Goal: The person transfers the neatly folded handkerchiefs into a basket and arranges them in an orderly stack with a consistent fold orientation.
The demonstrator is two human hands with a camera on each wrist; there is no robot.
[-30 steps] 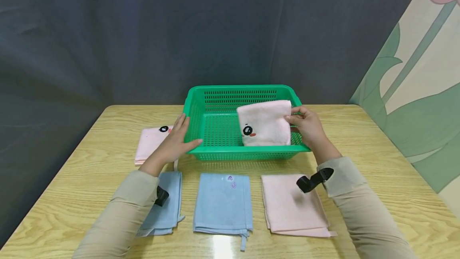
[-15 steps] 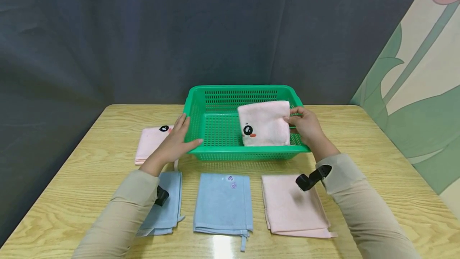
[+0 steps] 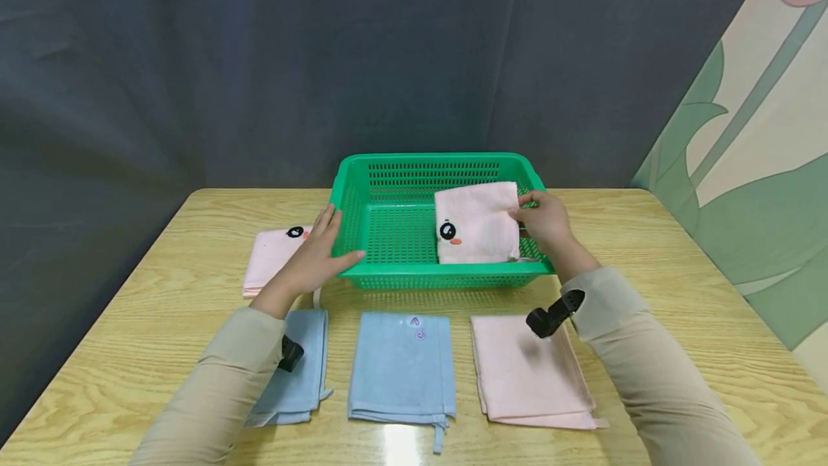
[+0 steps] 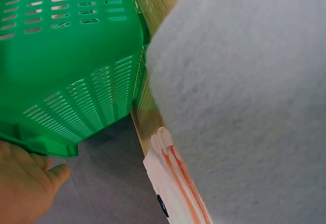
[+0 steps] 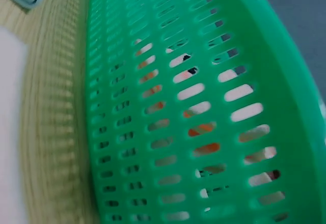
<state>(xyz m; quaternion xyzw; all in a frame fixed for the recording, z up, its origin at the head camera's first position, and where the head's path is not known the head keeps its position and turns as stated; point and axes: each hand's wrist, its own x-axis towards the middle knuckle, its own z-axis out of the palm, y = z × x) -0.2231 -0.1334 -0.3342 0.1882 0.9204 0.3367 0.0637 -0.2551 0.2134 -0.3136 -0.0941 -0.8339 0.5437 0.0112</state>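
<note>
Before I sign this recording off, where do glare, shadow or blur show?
Head view: white glare on the pale wooden table, bottom centre, and a soft shadow on the front folded pink cloth towel; left wrist view: out-of-focus grey-blue fabric fills much of the right side; right wrist view: the green perforated plastic basket looks slightly soft.

Fluffy cloth towel (image 3: pixel 481 218), smooth plastic basket (image 3: pixel 446 269).

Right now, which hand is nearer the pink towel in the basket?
Right. The right hand pinches the pink towel by its right edge; the left hand is apart, at the left end of the basket.
</note>
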